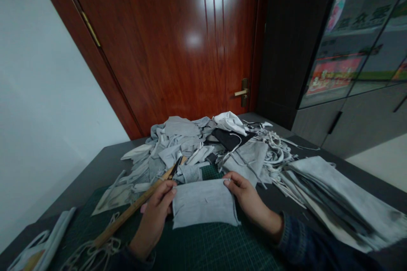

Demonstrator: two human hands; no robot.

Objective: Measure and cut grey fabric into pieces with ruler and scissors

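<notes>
Grey fabric panel [205, 203]: rectangular, soft, held up by its two top corners, lower edge resting on the mat, between the hands.

Left hand [152, 216]: at the panel's top left corner; left fingers [167, 192] closed in a pinch on the fabric, the corner lying between them and the thumb.

Right hand [251, 199]: at the panel's top right corner; right fingers [232, 182] likewise closed on the fabric, the corner tucked just inside the pinch.

Wooden strip [133, 205]: long, lying diagonally behind the left hand, touching it; cannot tell whether gripped.

Scissors [174, 168]: dark blades just above the left fingers, at the far end of the wooden strip; the link between the two is unclear.

Cutting mat [203, 250]: dark green, gridded, under the hands and panel, on the desk [104, 165].

White cord [92, 254]: tangled loops on the mat, near the lower left corner.

Fabric heap [181, 144]: grey offcuts piled beyond the hands, nearly touching the panel, with a black piece [227, 137] and a white piece [229, 122] on it.

White elastic strips [273, 152]: tangled at the heap's right side.

Panel stack [337, 194]: grey layered pieces on the desk, right of the right hand.

Door [159, 42]: reddish wood, brass handle [241, 92], beyond the desk.
</notes>
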